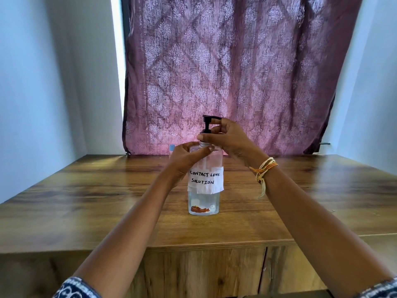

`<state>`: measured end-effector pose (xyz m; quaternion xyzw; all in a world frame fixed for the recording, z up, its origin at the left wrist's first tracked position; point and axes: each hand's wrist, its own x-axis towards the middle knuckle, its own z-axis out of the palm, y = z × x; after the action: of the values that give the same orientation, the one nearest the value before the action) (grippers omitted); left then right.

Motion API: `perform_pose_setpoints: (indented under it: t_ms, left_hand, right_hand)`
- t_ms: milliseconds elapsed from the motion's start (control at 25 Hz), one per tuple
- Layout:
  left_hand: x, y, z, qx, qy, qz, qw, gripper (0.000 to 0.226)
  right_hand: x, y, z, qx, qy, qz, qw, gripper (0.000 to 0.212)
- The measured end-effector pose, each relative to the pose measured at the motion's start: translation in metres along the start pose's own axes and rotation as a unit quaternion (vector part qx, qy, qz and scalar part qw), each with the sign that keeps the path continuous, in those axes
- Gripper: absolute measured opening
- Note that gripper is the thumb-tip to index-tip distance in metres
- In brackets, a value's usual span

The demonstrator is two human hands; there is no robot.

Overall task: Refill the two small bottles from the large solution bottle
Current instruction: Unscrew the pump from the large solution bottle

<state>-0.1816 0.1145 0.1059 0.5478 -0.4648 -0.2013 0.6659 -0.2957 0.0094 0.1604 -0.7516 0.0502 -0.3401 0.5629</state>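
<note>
The large clear solution bottle (204,201) stands upright in the middle of the wooden table (86,201), with a white paper label reading "CONTACT LENS SOLUTION". My left hand (189,157) wraps around its shoulder. My right hand (227,138) grips the collar of the black pump top (207,123) at the neck. A small light-blue cap (171,147) peeks out behind my left hand at the table's back; what it belongs to is hidden. I see no small bottles clearly.
A purple patterned curtain (236,72) hangs behind the table. White walls stand on both sides. Cabinet doors (214,272) lie under the table's front edge. A thread bracelet (263,168) is on my right wrist.
</note>
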Motion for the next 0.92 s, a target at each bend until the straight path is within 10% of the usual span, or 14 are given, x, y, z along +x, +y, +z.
perform_pose_setpoints:
  t_ms: [360,640,920]
  left_hand:
    - [-0.0003,0.0005,0.0013,-0.011,0.005,0.001,1.0,0.031]
    - [0.0008,-0.0026,-0.001,-0.006,-0.002,0.008,1.0,0.037]
    - [-0.0011,-0.0002,0.0005,-0.007,-0.006,0.01,1.0,0.039]
  right_hand:
    - [-0.0028,0.0039,-0.0027,0.063,0.021,0.007,0.998,0.034]
    - [-0.0011,0.006,0.0021,-0.017,0.033,-0.014,0.999,0.068]
    - [-0.0043,0.0017,-0.0009,0.035,0.005,-0.008,0.999,0.05]
